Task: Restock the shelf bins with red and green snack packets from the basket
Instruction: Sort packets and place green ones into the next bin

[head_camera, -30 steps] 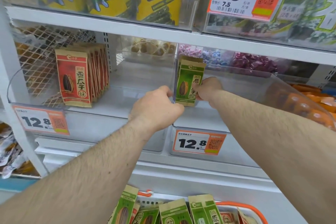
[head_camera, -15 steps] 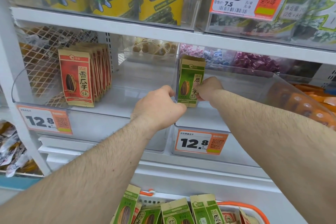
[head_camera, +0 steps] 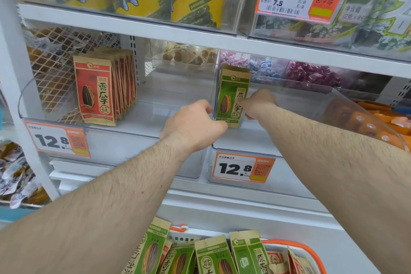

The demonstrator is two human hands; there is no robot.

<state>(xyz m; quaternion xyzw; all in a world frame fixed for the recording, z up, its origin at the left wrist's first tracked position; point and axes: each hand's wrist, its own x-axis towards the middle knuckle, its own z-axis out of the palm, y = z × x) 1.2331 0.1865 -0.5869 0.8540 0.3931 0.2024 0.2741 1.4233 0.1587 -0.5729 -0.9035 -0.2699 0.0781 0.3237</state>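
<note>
shelf bin (head_camera: 278,140): right hand (head_camera: 255,104) pinches upright green packet (head_camera: 231,98); left hand (head_camera: 195,122) grips its wall.

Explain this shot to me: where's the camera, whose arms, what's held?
One camera, worn on a person's head, looks forward and down, so both bare arms are the wearer's own; there is no robot. The right hand pinches an upright green-and-tan paper snack packet standing in the clear plastic right bin. The left hand grips that bin's left front corner, where it meets the clear plastic left bin, which holds a row of upright red-and-tan paper snack packets. At the bottom, a white basket with an orange rim holds more green packets and some red ones.
</note>
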